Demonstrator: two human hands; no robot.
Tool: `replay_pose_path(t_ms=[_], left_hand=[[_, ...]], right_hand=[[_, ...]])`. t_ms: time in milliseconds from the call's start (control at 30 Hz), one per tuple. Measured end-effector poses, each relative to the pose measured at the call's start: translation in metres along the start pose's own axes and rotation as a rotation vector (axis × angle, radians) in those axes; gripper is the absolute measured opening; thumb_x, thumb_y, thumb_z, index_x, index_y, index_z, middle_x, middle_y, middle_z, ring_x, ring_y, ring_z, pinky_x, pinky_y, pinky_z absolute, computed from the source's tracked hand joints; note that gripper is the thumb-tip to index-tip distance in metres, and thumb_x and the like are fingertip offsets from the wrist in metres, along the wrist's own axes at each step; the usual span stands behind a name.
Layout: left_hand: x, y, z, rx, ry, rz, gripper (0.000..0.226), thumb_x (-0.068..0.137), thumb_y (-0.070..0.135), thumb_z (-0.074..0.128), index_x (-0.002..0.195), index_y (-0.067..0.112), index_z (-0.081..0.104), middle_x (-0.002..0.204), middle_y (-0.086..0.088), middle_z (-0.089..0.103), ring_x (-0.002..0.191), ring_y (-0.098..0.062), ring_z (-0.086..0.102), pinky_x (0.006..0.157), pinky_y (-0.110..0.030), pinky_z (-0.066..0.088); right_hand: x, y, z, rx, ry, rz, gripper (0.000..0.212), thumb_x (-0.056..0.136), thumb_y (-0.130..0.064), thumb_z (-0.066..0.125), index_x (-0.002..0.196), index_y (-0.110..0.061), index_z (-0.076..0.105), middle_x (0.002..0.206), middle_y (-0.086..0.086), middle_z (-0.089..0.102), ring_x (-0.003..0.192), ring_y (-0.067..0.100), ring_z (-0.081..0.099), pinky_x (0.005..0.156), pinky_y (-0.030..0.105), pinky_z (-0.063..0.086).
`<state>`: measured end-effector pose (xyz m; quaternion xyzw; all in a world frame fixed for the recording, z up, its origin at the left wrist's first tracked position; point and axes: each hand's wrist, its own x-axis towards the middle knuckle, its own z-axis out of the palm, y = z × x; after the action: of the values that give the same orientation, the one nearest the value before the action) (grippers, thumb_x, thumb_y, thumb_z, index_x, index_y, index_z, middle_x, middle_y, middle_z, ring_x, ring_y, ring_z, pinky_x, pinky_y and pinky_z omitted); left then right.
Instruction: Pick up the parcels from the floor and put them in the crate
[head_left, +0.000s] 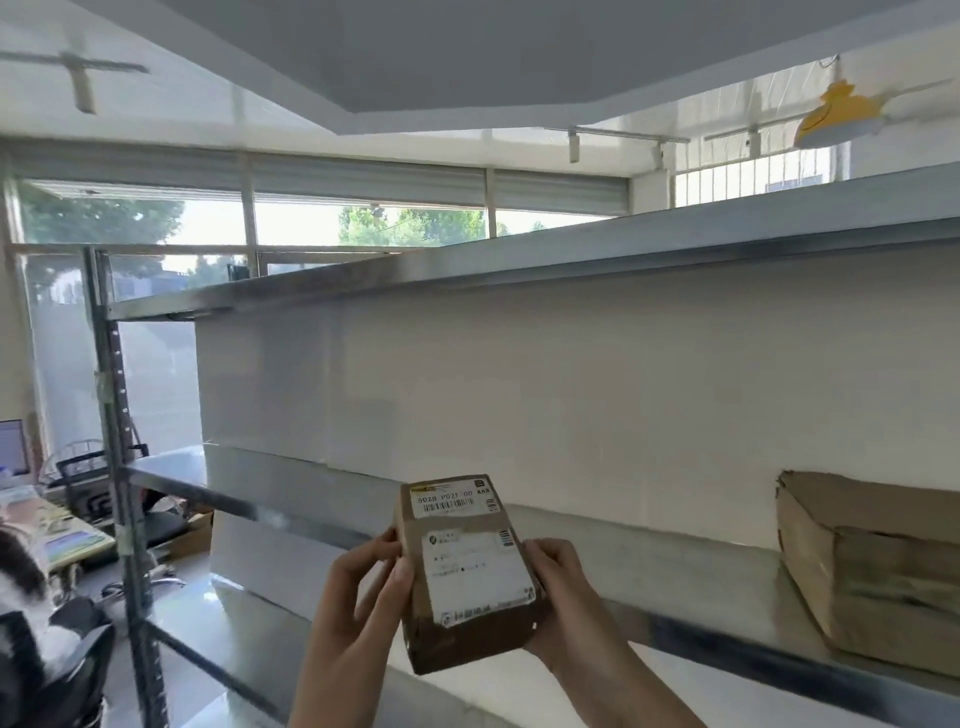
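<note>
The parcel (470, 571) is a small brown box with white labels on top. It is up in the air in front of a metal shelf (649, 564), not on the floor and not in any crate. Two hands hold it, one on each side. The left hand (363, 592) has its thumb on the top near the left edge and its fingers curled round that edge, so its grip is closed on the parcel. The right hand (561, 587) wraps the right side and the near corner, so its grip is closed on the parcel too. The parcel is tipped a little, with the far end higher, and it does not touch the shelf. A bigger cardboard box (872, 566) sits on the shelf, well off to the right. I think the picking-up part is done for this parcel and the carrying part is in hand. The crate cannot be seen here, so the next move calls for finding it first. That means turning to look for where it stands and holding the parcel tight with both hands so it does not slip. Then bring it over the crate's open top, lower it in, and only then let go. How many parcels are left on the floor cannot be told from here
</note>
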<state>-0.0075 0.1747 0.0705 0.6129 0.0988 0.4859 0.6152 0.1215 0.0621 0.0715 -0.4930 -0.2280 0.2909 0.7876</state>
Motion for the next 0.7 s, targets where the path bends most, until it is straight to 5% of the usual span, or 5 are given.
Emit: replay_pose_path(t_ms=[167,433,700], left_hand=[[-0.014,-0.012,-0.017,0.028,0.071,-0.030,0.022,0.084,0.035,0.064,0.106,0.032,0.069,0.116,0.005,0.071,0.116,-0.020,0.064,0.100,-0.046,0.050],[-0.039,0.006,-0.078,0.052,0.274,0.015,0.028,0.089,0.029,0.064,0.117,0.027,0.067,0.116,0.003,0.072,0.111,-0.017,0.067,0.097,-0.043,0.050],[-0.033,0.026,-0.191,0.149,0.481,0.111,0.032,0.090,0.020,0.066,0.122,0.019,0.064,0.121,-0.004,0.070,0.119,-0.026,0.062,0.102,-0.054,0.047]], right_hand=[[-0.005,0.011,0.008,-0.141,-0.095,-0.072,0.022,0.104,-0.030,0.042,0.116,-0.023,0.059,0.111,0.002,0.070,0.104,0.018,0.064,0.072,0.030,0.054],[0.012,0.036,0.071,-0.312,-0.322,-0.171,0.020,0.102,-0.035,0.044,0.115,-0.037,0.061,0.109,-0.011,0.071,0.112,0.010,0.061,0.104,0.042,0.046],[0.023,0.099,0.185,-0.254,-0.554,-0.136,0.025,0.105,-0.025,0.041,0.120,-0.033,0.059,0.114,-0.008,0.070,0.108,0.006,0.065,0.092,0.028,0.054]])
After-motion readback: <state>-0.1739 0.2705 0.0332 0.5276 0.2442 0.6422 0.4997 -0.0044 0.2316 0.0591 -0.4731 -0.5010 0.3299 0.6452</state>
